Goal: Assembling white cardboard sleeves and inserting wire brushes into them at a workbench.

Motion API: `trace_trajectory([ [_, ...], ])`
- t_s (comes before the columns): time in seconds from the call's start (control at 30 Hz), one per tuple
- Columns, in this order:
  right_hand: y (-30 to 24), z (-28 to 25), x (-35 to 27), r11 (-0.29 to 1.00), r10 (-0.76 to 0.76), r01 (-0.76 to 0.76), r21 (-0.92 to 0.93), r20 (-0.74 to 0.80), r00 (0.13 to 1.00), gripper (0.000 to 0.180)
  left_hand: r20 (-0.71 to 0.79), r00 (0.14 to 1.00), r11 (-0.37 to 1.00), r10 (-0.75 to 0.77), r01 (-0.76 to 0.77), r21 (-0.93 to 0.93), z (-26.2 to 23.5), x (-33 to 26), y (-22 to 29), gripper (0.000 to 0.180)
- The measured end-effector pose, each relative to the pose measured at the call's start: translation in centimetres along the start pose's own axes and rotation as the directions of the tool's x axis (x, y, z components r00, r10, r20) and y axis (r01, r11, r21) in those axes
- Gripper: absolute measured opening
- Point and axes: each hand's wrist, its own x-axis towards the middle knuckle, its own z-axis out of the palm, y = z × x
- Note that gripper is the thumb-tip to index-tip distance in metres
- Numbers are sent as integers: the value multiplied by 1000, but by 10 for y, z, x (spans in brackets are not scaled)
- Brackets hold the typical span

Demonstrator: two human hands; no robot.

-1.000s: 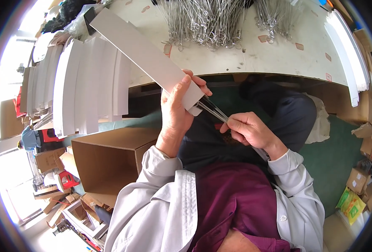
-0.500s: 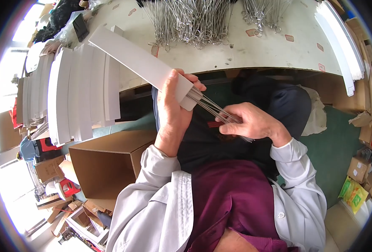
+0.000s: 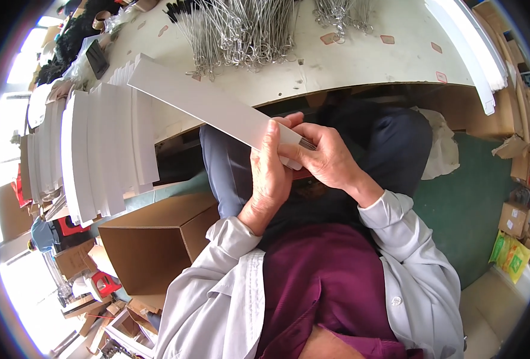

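Note:
My left hand [image 3: 271, 167] is closed around the lower end of a long, narrow white box [image 3: 202, 105], which slants up to the left over my lap. At the box's near end my right hand [image 3: 332, 157] is closed, its thumb and fingers against the end flap. A short piece of a bundle of thin metal wires [image 3: 306, 143] shows between the right fingers; the rest is hidden by the box and the hand. Both hands touch each other at this end.
Many loop-ended metal wires [image 3: 241, 36], some black-tipped, lie on the white table [image 3: 265, 84]; a smaller bunch [image 3: 339, 15] lies beside them. Flat white boxes stand in a stack [image 3: 100, 143] at left, with more white strips [image 3: 465, 54] at right. An open cardboard box [image 3: 151, 239] sits below left.
My right hand has moved up and left to the box's end. The wires that stuck out are now mostly out of sight, apparently inside the box.

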Motion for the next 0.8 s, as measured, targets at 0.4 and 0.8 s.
trace_trajectory([
  [0.4, -6, -49, -14, 997, 83, -82, -10, 162, 983, 38, 630, 767, -25, 119, -632, 775, -20, -50, 80, 43],
  [0.8, 6, -51, -25, 969, -68, 67, -239, 0, 998, 32, 545, 794, -370, -269, -608, 703, -8, -14, 80, 68],
])
